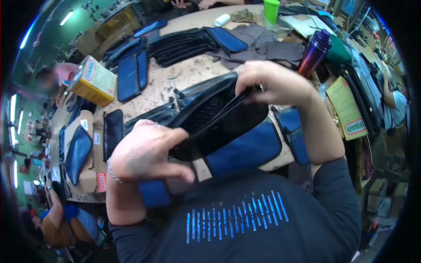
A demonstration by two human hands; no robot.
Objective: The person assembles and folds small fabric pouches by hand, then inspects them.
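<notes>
Though open-mouthed, a black pouch (pixel 239 128), pale-dashed inside.

Matt pouch (pixel 230 125), glossy metallic bottle (pixel 314 53)

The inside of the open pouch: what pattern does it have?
The pouch's inside looks black with short pale dashes, seen best in the head view.

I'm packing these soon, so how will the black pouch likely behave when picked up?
The black pouch probably flexes easily: its mouth gapes where the right hand pinches it. Thin-looking walls suggest it is light for its size. The sheen on its far rim hints at a slippery surface.
</notes>
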